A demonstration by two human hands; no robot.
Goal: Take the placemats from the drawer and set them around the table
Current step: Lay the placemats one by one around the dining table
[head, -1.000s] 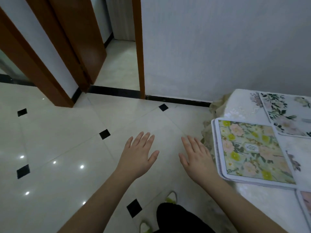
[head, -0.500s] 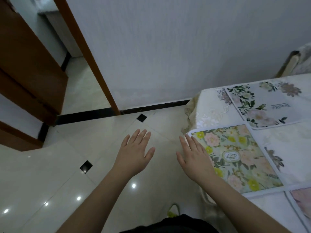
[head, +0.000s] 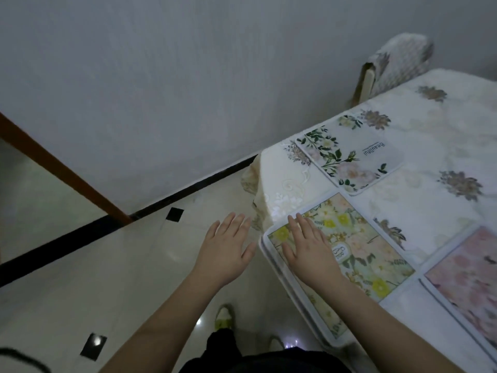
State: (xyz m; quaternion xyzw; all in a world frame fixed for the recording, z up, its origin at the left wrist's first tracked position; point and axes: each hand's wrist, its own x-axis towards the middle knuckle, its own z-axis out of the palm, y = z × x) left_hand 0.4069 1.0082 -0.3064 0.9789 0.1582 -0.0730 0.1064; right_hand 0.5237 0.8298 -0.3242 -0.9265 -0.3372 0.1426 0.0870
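two flat hands at the corner of the table, placemats already laid out.

the right hand (head: 309, 249) is spread, fingers straight, over the yellow-flowered placemat (head: 357, 251) that overhangs the near corner of the table (head: 435, 125); whether it presses the mat or hovers just above it cannot be told. the left hand (head: 226, 251) is spread too, holding nothing, above the tiled floor (head: 107, 265) just beside the table's edge. a white green-leafed placemat (head: 349, 157) lies farther along toward the wall (head: 188, 76), a pink placemat (head: 468, 278) lies at the right, and a covered chair (head: 395, 63) stands beyond.
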